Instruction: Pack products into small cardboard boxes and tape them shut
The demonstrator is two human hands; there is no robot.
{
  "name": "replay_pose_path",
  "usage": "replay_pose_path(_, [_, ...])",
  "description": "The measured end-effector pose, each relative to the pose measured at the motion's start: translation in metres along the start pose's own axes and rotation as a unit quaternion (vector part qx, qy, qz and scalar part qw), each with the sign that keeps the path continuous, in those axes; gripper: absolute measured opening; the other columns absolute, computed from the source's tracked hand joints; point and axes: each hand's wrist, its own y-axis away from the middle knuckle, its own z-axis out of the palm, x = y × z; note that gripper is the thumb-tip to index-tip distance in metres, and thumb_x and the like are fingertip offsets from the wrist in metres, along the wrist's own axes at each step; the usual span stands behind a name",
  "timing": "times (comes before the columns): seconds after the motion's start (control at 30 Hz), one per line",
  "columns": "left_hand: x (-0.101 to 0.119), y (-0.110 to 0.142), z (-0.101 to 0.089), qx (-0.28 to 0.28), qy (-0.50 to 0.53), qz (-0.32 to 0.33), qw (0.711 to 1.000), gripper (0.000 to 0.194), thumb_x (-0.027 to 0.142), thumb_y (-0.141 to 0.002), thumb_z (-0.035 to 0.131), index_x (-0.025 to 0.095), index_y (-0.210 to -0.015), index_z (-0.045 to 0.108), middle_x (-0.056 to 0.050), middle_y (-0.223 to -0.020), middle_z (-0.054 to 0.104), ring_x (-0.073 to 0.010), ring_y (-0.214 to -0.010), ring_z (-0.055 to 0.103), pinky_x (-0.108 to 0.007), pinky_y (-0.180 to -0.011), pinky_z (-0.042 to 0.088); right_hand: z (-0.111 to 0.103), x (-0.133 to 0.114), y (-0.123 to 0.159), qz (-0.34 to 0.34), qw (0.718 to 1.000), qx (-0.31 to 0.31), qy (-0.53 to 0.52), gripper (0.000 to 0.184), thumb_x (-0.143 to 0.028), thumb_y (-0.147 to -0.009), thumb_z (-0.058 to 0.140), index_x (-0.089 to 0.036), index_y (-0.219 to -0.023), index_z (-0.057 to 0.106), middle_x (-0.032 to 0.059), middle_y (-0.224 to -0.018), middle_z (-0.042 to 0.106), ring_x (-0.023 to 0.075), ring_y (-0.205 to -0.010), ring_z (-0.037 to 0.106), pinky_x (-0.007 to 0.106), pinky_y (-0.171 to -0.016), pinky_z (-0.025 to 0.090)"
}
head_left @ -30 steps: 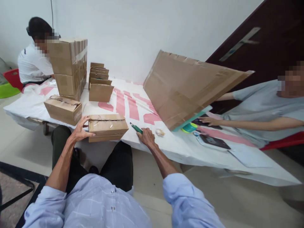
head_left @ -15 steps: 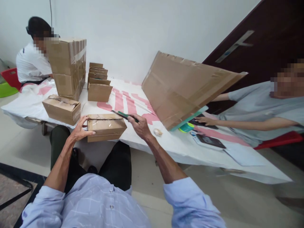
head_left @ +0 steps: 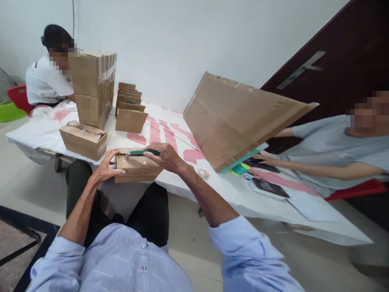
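Observation:
A taped cardboard box [head_left: 138,165] lies at the table's front edge, before my body. My left hand [head_left: 105,167] grips its left end, thumb on the near side and fingers toward the top edge. Closed round a green utility knife [head_left: 138,152], my right hand [head_left: 165,156] is over the right part of the box's top. The knife lies along the top seam, its tip pointing left toward my left fingers. Whether the blade is in the seam I cannot tell.
Another box [head_left: 85,139] sits to the left, before a tall box stack [head_left: 94,89]. Behind are open cartons [head_left: 130,119]. A large cardboard panel [head_left: 240,121] leans at right, near a tape roll [head_left: 240,168] and a tablet-like device [head_left: 269,185]. Co-workers sit at both sides.
My right hand has lifted the green knife from the tablecloth and brought it left onto the box's top seam. My left hand keeps its hold on the box's left end.

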Motion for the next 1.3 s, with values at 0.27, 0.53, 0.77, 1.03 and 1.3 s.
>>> replay_pose_path(0.27, [-0.007, -0.003, -0.002, 0.006, -0.012, -0.011, 1.0, 0.092, 0.053, -0.067, 0.096, 0.029, -0.147, 0.058, -0.014, -0.162, 0.045, -0.0386, -0.15, 0.049, -0.049, -0.105, 0.061, 0.002, -0.013, -0.027, -0.001, 0.979, -0.078, 0.187, 0.029, -0.044, -0.107, 0.061, -0.024, -0.11, 0.083, 0.0076, -0.11, 0.082, 0.023, -0.099, 0.073, 0.03, -0.077, 0.048])
replay_pose_path(0.53, [-0.01, -0.01, -0.005, 0.017, -0.018, -0.006, 1.0, 0.09, 0.053, -0.067, 0.095, 0.028, -0.146, 0.06, -0.013, -0.159, 0.048, -0.038, -0.149, 0.05, -0.049, -0.108, 0.059, -0.023, -0.002, -0.019, 0.045, 0.952, -0.124, 0.276, 0.03, -0.046, -0.107, 0.065, -0.023, -0.105, 0.084, 0.0106, -0.104, 0.08, 0.0243, -0.09, 0.072, 0.032, -0.069, 0.039])
replay_pose_path(0.77, [-0.011, -0.038, -0.003, -0.016, 0.004, 0.019, 1.0, 0.084, 0.052, -0.066, 0.094, 0.027, -0.14, 0.063, -0.012, -0.153, 0.053, -0.0359, -0.141, 0.058, -0.048, -0.101, 0.062, -0.067, 0.041, 0.026, 0.107, 0.964, -0.075, 0.232, 0.028, -0.049, -0.104, 0.068, -0.028, -0.106, 0.086, 0.0084, -0.101, 0.08, 0.0244, -0.09, 0.071, 0.033, -0.074, 0.044])
replay_pose_path(1.03, [-0.008, -0.075, -0.004, -0.052, 0.019, 0.025, 0.998, 0.078, 0.049, -0.064, 0.095, 0.026, -0.134, 0.069, -0.012, -0.148, 0.058, -0.0354, -0.136, 0.062, -0.048, -0.098, 0.064, -0.052, 0.046, 0.021, 0.107, 0.954, -0.065, 0.274, 0.032, -0.049, -0.106, 0.064, -0.026, -0.102, 0.085, 0.0088, -0.102, 0.08, 0.0226, -0.088, 0.071, 0.031, -0.07, 0.043])
replay_pose_path(1.3, [-0.022, -0.076, -0.022, -0.037, 0.024, -0.01, 0.999, 0.091, 0.048, -0.06, 0.098, 0.026, -0.142, 0.065, -0.016, -0.149, 0.06, -0.0393, -0.136, 0.062, -0.051, -0.097, 0.065, -0.091, 0.07, 0.048, 0.168, 0.949, -0.014, 0.266, 0.022, -0.039, -0.1, 0.071, -0.023, -0.101, 0.086, 0.011, -0.1, 0.081, 0.0254, -0.086, 0.07, 0.034, -0.073, 0.045])
